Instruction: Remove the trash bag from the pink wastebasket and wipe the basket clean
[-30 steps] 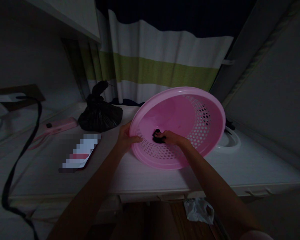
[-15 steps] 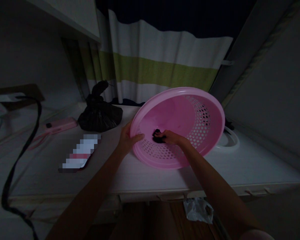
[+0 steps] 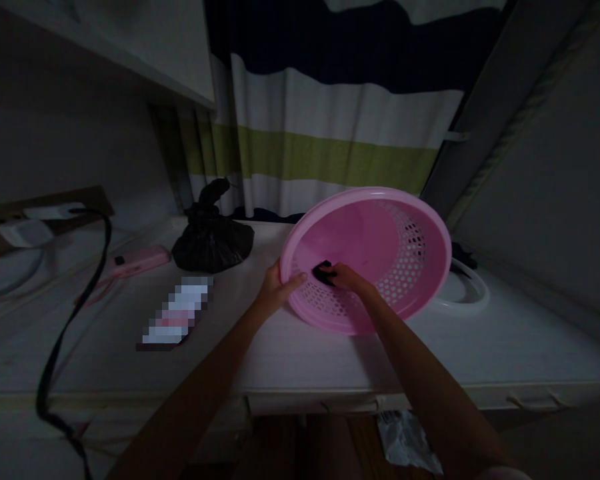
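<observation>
A pink plastic basket [image 3: 340, 227] with round holes in its wall lies tilted on the white desk, its mouth facing me. My left hand [image 3: 280, 287] grips its left rim, thumb over the inner side and fingers behind. Inside the basket, my right hand [image 3: 345, 277] is closed on a black cloth [image 3: 323, 272], pressed against the lower left inner wall. Part of the cloth is hidden under the fingers.
Left of the basket are a knotted black plastic bag [image 3: 213, 240], a phone [image 3: 177, 317] and a pink device with a strap [image 3: 143, 260]. A white ring [image 3: 473, 290] lies to the right. A black cable [image 3: 55, 353] hangs over the desk's left front edge.
The whole scene has shifted a little right and down in view. Within the basket, the black cloth and my right hand have changed angle slightly; my left hand keeps the rim.
</observation>
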`<state>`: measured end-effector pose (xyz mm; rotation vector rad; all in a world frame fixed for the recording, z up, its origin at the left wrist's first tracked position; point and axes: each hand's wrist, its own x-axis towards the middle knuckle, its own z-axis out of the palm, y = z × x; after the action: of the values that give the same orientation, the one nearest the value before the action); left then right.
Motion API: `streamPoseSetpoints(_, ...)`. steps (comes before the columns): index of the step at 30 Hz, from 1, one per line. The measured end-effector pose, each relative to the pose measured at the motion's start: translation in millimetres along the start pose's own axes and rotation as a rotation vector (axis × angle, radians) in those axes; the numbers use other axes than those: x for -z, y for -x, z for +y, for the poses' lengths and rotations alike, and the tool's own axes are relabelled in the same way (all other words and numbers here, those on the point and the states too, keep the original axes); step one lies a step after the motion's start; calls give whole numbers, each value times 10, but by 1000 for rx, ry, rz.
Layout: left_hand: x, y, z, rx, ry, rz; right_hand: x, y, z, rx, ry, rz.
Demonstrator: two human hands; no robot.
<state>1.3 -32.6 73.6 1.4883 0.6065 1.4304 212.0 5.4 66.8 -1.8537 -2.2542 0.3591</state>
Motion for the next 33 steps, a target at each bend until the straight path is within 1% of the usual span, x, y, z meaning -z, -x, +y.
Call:
streamPoseSetpoints(1,-20,11,-1,15,8,-52,-1,2,12,8,-8,3)
streamPoseSetpoints(3,-59,32,1,42,28,-111,-6,3,37,16,-27,10)
streamPoseSetpoints(6,-98,54,3,111,25,-125,-21,-7,58,-12,-38,33)
streamPoseSetpoints(8,-110,60,-15,138,12,-108,-36,-16,58,-33,-33,44)
streamPoseSetpoints(10,-111,56,-52,92,-2,-47,-57,-21,52,-41,-29,52)
streamPoseSetpoints(14,-69,17,-113,-94,-20,127,-118,-6,15,-25,-40,57)
streamPoseSetpoints(16,-25,-7,-94,-158,-17,171,-161,-5,-21,-5,-57,58)
streamPoseSetpoints(18,20,-24,-33,-187,-15,179,-214,-21,-71,16,-86,66)
streamPoseSetpoints(21,64,-35,96,-174,84,122,-297,-67,-156,71,-125,98)
streamPoseSetpoints(24,84,-40,185,-148,178,80,-346,-93,-214,107,-43,115)
streamPoseSetpoints(28,108,-47,184,-157,208,75,-292,-45,-201,27,205,71)
streamPoseSetpoints(33,115,-47,165,-149,251,57,-144,2,-133,-128,293,78)
